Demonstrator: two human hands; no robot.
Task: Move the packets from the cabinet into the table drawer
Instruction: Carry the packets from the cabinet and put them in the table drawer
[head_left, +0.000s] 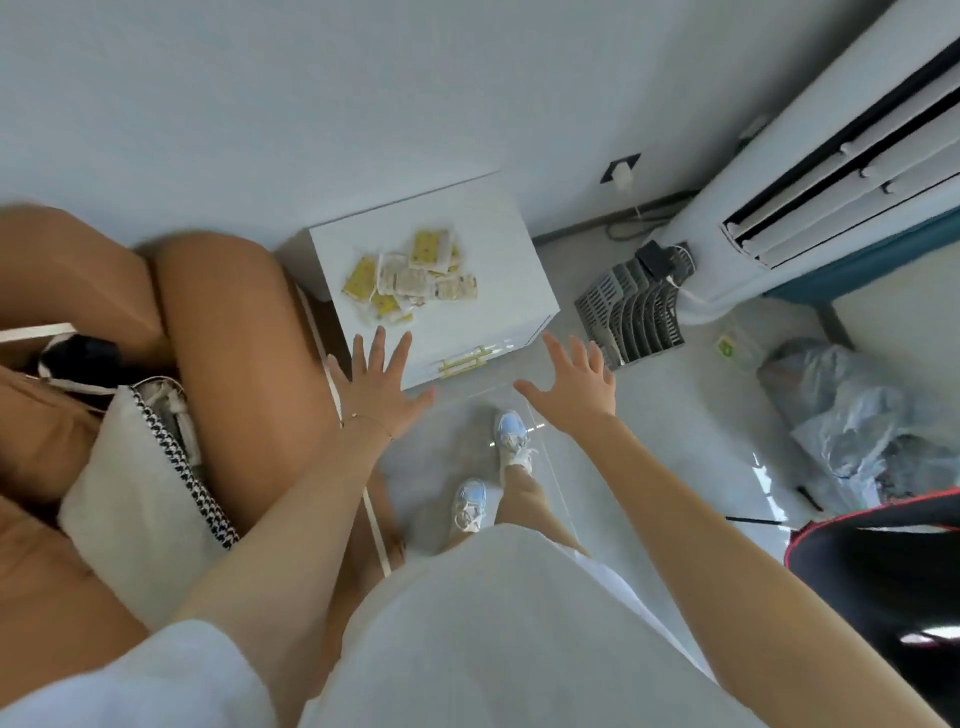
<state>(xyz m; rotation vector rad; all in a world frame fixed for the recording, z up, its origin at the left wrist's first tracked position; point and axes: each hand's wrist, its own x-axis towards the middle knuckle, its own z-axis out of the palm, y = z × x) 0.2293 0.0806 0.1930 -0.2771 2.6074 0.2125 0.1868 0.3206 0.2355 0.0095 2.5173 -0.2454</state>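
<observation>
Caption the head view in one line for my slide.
Left hand and right hand, open and empty, stretch toward small yellow-and-white packets piled atop the low white cabinet.

Soft, even light is filling the room, and nothing is looking dim; its source cannot be told. The glossy pale grey floor (691, 415) is throwing back small white glints beside the crumpled clear plastic bag (852, 415). The white glossy cabinet top (498, 291) is catching a mild sheen along its front edge. Shadows are falling weak and diffuse. A slight blur is softening the whole frame: the small yellow-and-white packets (410, 275) are showing no readable print, and the left hand (379, 384) and right hand (571, 384) are looking smeared at the fingertips. The wide lens is bending straight lines, so the tall white standing air conditioner (810, 171) is leaning and curving towards the corner.
</observation>
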